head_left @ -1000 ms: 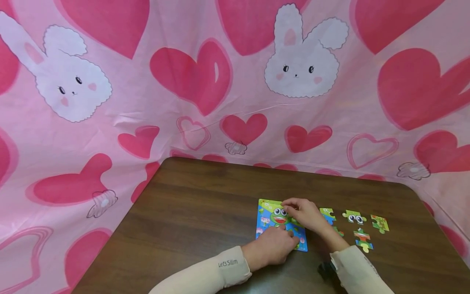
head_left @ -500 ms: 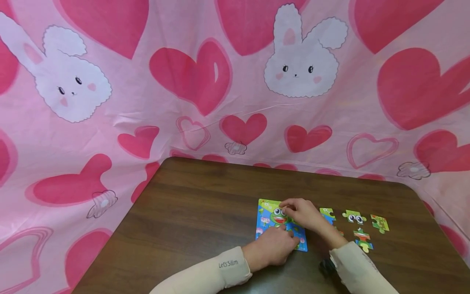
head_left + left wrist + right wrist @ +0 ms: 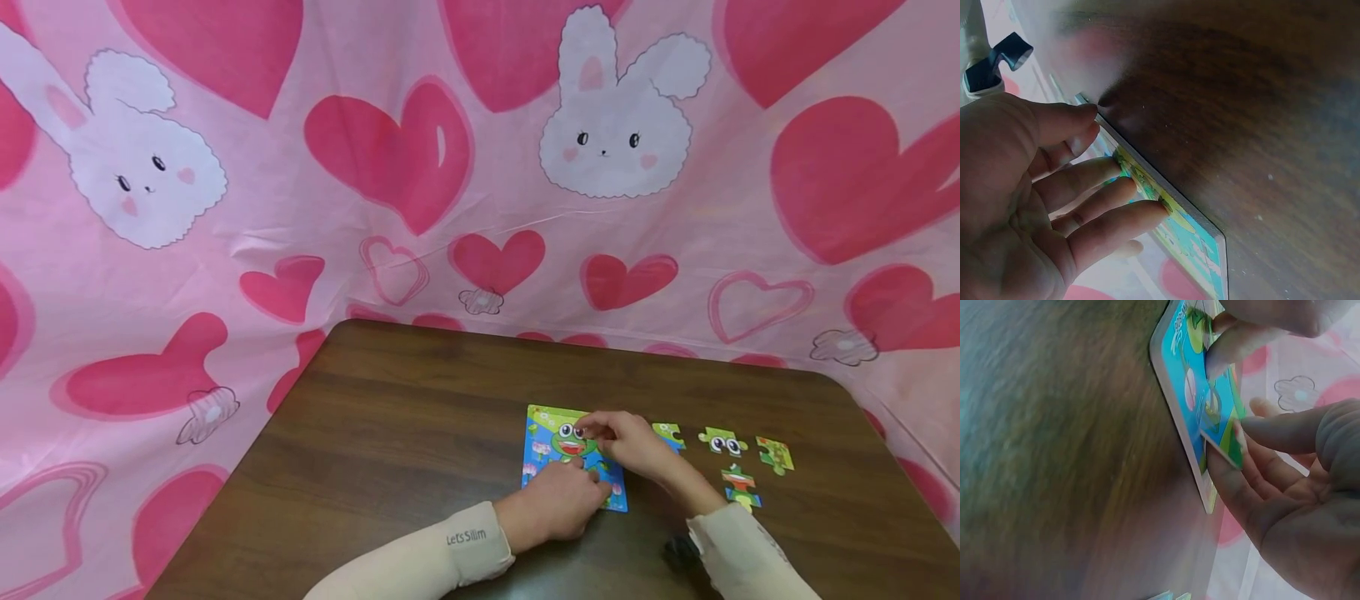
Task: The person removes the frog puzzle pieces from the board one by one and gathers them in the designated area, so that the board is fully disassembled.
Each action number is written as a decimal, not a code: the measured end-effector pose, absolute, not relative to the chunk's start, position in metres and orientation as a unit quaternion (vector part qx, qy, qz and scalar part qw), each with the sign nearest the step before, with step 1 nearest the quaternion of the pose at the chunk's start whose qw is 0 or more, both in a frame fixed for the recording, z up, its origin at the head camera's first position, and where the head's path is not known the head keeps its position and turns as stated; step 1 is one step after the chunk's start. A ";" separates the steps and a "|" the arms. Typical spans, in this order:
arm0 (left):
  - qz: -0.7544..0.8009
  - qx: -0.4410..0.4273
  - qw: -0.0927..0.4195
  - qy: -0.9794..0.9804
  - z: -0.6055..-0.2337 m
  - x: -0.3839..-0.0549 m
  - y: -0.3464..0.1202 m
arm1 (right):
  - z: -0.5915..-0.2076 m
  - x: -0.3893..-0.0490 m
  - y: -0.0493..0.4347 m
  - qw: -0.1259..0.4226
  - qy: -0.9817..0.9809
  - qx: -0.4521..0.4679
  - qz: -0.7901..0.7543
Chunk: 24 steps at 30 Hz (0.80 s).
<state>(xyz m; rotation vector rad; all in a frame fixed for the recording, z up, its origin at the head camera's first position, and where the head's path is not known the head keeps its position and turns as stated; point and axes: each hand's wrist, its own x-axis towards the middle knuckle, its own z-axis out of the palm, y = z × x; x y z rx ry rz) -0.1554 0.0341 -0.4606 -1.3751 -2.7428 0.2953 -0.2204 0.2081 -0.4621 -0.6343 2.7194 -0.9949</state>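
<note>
A frog picture puzzle board [image 3: 534, 446] lies flat on the table in front of the person. The left hand [image 3: 558, 500] rests over its near part. In the left wrist view, extended fingers [image 3: 1116, 228] touch the board's face, and the thumb is at its edge. Over the board's right side is the right hand [image 3: 637, 446]. It pinches a small green and blue puzzle piece [image 3: 1229, 447] between thumb and fingers, tilted above the board. From the head view, this piece is hidden by the hand.
Loose puzzle pieces lie to the right: one with eyes [image 3: 724, 443], a green one [image 3: 776, 454], an orange and green one [image 3: 738, 477] and others. A dark object [image 3: 681, 552] sits by the right cuff. A pink heart-print cloth [image 3: 510, 183] hangs behind the brown table [image 3: 420, 433].
The right hand has shifted slightly right and toward the person, uncovering more of the board's upper edge. The left hand stays where it was.
</note>
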 end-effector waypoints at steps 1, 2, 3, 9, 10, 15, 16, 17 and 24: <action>0.095 -0.446 0.029 -0.889 -0.461 -0.155 0.034 | -0.462 -0.220 0.209 0.096 0.911 -0.211 -0.341; 0.094 -0.446 0.028 -0.890 -0.461 -0.155 0.034 | -0.461 -0.220 0.211 0.102 0.909 -0.210 -0.344; 0.093 -0.446 0.028 -0.890 -0.462 -0.155 0.034 | -0.461 -0.219 0.212 0.108 0.907 -0.210 -0.348; 0.087 -0.450 0.022 -0.889 -0.462 -0.157 0.034 | -0.462 -0.217 0.218 0.138 0.896 -0.202 -0.370; 0.086 -0.450 0.019 -0.889 -0.461 -0.157 0.034 | -0.462 -0.217 0.218 0.141 0.894 -0.199 -0.375; 0.085 -0.448 0.016 -0.890 -0.460 -0.157 0.034 | -0.463 -0.218 0.219 0.155 0.883 -0.190 -0.401; 0.086 -0.448 0.017 -0.890 -0.460 -0.157 0.035 | -0.463 -0.219 0.219 0.157 0.881 -0.188 -0.404; 0.088 -0.448 0.019 -0.890 -0.460 -0.157 0.035 | -0.463 -0.219 0.219 0.160 0.880 -0.186 -0.407; 0.096 -0.445 0.027 -0.890 -0.461 -0.156 0.036 | -0.463 -0.222 0.221 0.170 0.874 -0.175 -0.421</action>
